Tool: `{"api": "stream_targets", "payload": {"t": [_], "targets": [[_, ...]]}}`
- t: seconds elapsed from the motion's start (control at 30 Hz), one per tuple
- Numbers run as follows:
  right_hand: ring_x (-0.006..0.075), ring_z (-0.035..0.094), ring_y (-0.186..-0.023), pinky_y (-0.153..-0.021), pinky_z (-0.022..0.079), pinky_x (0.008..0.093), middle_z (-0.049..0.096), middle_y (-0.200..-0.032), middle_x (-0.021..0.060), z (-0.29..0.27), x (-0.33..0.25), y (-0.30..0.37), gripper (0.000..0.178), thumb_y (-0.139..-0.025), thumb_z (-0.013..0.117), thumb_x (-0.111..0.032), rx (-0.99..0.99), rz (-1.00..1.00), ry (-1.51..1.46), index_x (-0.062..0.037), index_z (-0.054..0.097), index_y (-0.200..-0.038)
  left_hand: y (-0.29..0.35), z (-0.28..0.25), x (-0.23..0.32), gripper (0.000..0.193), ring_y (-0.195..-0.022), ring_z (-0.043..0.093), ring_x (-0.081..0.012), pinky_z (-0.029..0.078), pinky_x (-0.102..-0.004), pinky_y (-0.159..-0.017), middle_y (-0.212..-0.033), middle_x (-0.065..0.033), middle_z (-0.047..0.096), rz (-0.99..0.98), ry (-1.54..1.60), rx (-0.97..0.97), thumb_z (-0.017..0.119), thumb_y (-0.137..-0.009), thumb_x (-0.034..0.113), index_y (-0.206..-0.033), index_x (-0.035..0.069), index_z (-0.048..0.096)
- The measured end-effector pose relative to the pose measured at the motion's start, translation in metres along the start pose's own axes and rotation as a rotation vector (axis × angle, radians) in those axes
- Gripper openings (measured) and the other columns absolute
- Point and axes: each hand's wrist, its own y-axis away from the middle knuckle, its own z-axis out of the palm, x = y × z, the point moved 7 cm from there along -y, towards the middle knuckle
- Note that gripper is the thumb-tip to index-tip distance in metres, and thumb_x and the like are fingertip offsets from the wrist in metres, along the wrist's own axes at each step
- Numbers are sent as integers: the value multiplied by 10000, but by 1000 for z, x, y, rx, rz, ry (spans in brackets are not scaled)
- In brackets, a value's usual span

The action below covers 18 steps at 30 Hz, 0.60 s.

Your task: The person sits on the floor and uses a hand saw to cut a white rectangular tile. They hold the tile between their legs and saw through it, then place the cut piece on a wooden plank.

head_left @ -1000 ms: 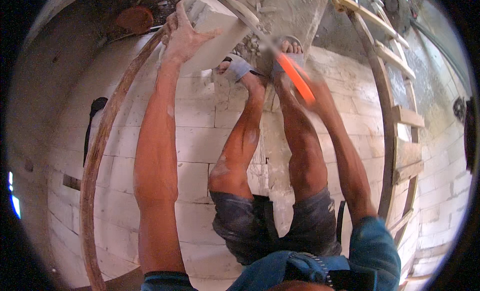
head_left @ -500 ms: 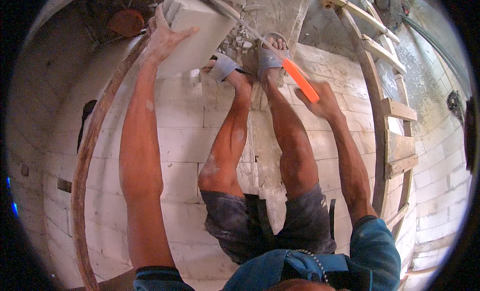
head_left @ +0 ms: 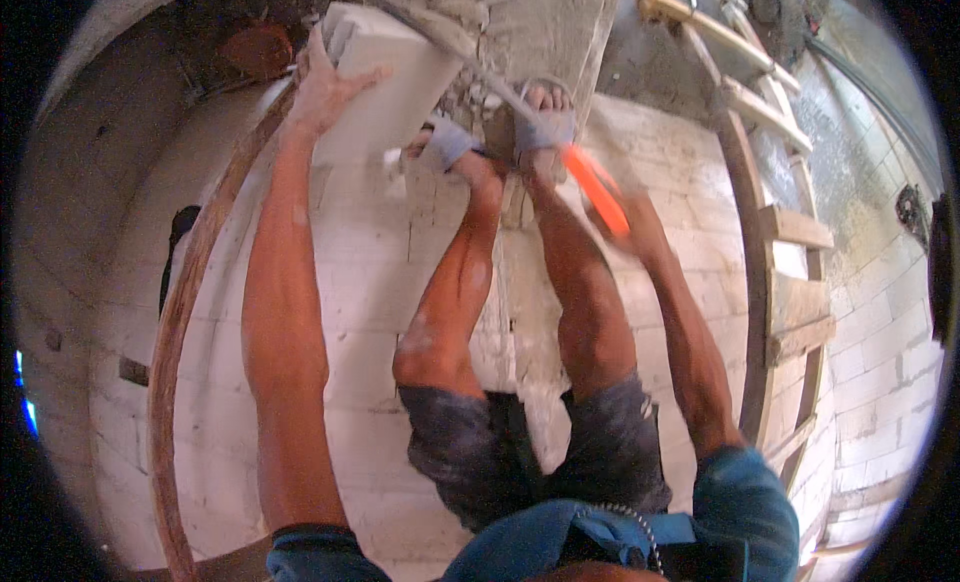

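A pale, light-coloured building block (head_left: 390, 102) stands at the top, left of centre. My left hand (head_left: 325, 94) grips its left side, thumb stretched across the face and the other fingers around the edge. In my right hand (head_left: 637, 220) is a hand saw (head_left: 596, 189) with an orange handle, fingers closed round it and blurred by motion. The long blade slants up and left, lying across the block's upper right edge. How deep the blade sits in the block cannot be made out.
My sandalled feet (head_left: 545, 122) are beside the block and below the blade, among rubble (head_left: 480, 97). A wooden ladder (head_left: 755, 232) leans on the right. Along the left runs a curved-looking wooden pole (head_left: 170, 382). A reddish-brown basin (head_left: 258, 48) lies at the upper left.
My right hand has drawn the saw back a little, toward me and slightly left. My left hand keeps its hold on the block, which stays nearly in place.
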Motion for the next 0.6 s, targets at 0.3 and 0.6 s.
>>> {"api": "stream_targets", "payload": {"t": [0.3, 0.6], "targets": [[432, 678, -867, -761, 538, 465, 712, -964, 211, -8, 19, -87, 367, -883, 707, -299, 120, -6, -144, -78, 681, -1174, -10, 23, 5, 1403, -1459, 257, -419, 296, -512, -1187, -1537, -285, 307, 26, -60, 7, 903, -619, 612, -1595, 20, 87], [388, 664, -723, -641, 518, 452, 672, -812, 183, -11, 27, 16, 146, -865, 700, -201, -54, -10, -13, -66, 648, -884, -6, 15, -1, 1300, -1334, 453, -386, 395, -489, -1128, -1444, -280, 412, 18, 47, -69, 897, -654, 583, -1554, 1, 162]]}}
